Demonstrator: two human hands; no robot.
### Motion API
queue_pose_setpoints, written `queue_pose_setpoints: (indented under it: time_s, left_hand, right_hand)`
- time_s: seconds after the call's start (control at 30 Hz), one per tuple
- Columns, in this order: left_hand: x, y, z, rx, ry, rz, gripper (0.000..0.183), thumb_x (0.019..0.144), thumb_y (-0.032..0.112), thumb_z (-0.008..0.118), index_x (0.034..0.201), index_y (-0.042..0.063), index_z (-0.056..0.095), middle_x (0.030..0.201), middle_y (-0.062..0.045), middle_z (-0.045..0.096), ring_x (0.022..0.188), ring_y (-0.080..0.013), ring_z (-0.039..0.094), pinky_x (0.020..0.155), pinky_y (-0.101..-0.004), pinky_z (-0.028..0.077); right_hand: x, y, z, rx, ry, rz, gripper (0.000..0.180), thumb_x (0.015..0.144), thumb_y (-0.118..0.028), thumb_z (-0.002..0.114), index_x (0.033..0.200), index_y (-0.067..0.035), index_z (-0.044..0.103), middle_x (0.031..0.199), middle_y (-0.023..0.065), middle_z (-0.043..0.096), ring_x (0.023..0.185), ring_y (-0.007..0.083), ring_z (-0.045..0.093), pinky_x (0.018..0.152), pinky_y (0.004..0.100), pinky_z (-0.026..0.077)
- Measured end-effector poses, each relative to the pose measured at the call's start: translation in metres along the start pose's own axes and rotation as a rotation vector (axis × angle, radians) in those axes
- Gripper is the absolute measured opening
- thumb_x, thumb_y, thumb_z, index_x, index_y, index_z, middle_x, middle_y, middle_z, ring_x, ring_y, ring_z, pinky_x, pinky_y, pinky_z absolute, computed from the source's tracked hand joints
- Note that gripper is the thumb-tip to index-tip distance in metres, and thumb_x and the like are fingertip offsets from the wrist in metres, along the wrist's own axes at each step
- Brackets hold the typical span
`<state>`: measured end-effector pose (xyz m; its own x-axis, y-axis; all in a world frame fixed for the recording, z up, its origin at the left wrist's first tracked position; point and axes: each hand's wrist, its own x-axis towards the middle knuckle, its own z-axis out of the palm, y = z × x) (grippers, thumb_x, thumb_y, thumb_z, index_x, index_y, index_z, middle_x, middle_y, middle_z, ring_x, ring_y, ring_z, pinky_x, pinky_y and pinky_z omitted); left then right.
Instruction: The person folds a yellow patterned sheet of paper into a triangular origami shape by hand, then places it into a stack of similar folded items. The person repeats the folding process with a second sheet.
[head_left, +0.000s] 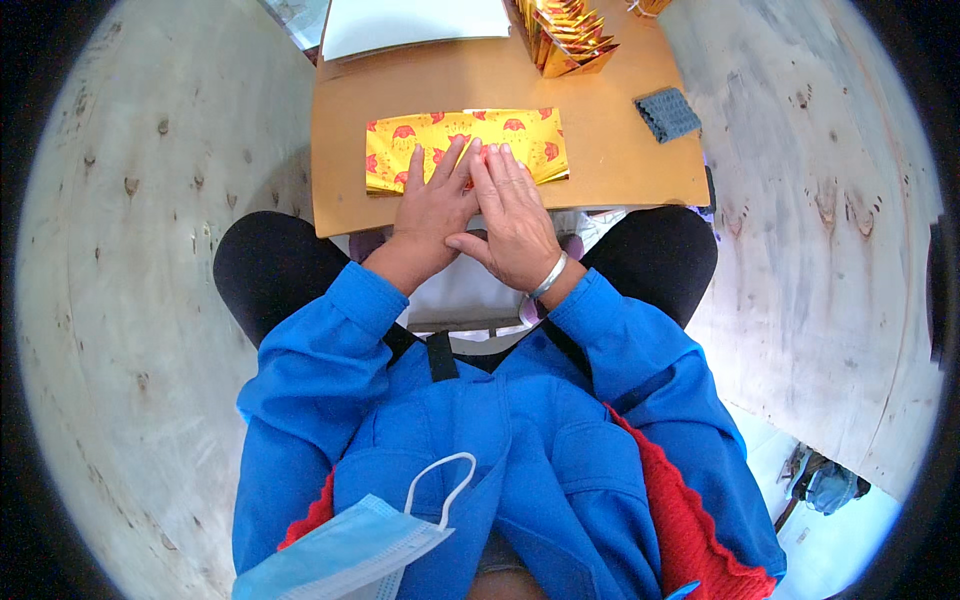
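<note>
A flat stack of shiny gold foil paper sheets (529, 127) with red printed motifs lies near the front edge of the table (442, 79). Its lower edges fan slightly apart. My left hand (433, 206) rests palm down on the stack's front middle, fingers spread. Beside it, my right hand (517, 217) also lies flat on the paper, its fingers extended and mostly side by side. The two hands touch near the index fingers and thumb. Neither grips anything. Part of the stack's front edge is hidden under them.
A row of folded gold foil pieces (574, 49) stands at the back right. A folded grey cloth (667, 115) lies by the right edge, and white sheets (416, 26) lie at the back left. A blue face mask (345, 551) hangs before my chest.
</note>
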<state>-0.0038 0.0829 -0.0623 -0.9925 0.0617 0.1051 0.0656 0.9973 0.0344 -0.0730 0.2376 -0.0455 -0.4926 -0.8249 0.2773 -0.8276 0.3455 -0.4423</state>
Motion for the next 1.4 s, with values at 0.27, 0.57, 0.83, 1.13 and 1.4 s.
queue_pose_setpoints:
  time_s: [0.27, 0.57, 0.83, 1.13, 1.4]
  left_hand:
    - [-0.001, 0.001, -0.016, -0.089, -0.014, 0.006, 0.101, 0.069, 0.046, 0.089, 0.155, 0.019, 0.043, 0.167, -0.013, 0.03, 0.156, -0.0329, 0.024, 0.12, -0.0677, 0.019]
    - [-0.004, 0.005, -0.013, -0.05, 0.011, 0.025, 0.107, 0.07, 0.06, 0.084, 0.16, 0.027, 0.036, 0.168, -0.015, 0.028, 0.155, -0.0345, 0.026, 0.117, -0.0705, 0.023]
    - [-0.004, 0.003, -0.017, 0.004, 0.0, 0.06, 0.099, 0.074, 0.062, 0.081, 0.159, 0.041, 0.035, 0.167, -0.016, 0.028, 0.155, -0.0363, 0.027, 0.115, -0.0723, 0.025]
    - [-0.039, -0.034, -0.019, -0.049, -0.064, 0.011, 0.092, 0.086, 0.051, 0.077, 0.162, 0.026, 0.032, 0.168, -0.023, 0.022, 0.157, -0.0396, 0.021, 0.122, -0.0654, 0.015]
    - [-0.083, -0.056, -0.043, -0.004, -0.233, -0.261, 0.09, 0.096, 0.058, 0.063, 0.162, 0.007, 0.029, 0.171, -0.022, 0.016, 0.159, -0.0407, 0.013, 0.121, -0.0695, 0.009]
  right_hand:
    - [-0.018, 0.015, -0.008, -0.191, -0.085, 0.037, 0.108, 0.082, -0.055, 0.077, 0.155, 0.009, 0.031, 0.159, 0.0329, 0.034, 0.153, 0.0454, 0.027, 0.126, 0.0528, 0.018]
    - [-0.027, 0.021, -0.015, -0.471, -0.163, 0.038, 0.11, 0.073, -0.04, 0.087, 0.157, 0.005, 0.03, 0.161, 0.0306, 0.032, 0.154, 0.0424, 0.027, 0.126, 0.0508, 0.022]
    - [-0.044, 0.039, -0.03, -0.501, -0.175, 0.148, 0.105, 0.076, -0.027, 0.085, 0.157, 0.007, 0.028, 0.164, 0.0274, 0.029, 0.155, 0.0406, 0.025, 0.127, 0.0494, 0.02]
    - [-0.047, 0.054, -0.015, -0.611, -0.12, 0.112, 0.081, 0.087, -0.016, 0.066, 0.157, 0.004, 0.031, 0.164, 0.0238, 0.033, 0.155, 0.0367, 0.027, 0.127, 0.0482, 0.022]
    - [-0.047, 0.063, -0.016, -0.442, 0.054, 0.031, 0.073, 0.079, -0.005, 0.074, 0.147, 0.001, 0.047, 0.155, 0.0232, 0.046, 0.146, 0.0402, 0.04, 0.123, 0.0488, 0.031]
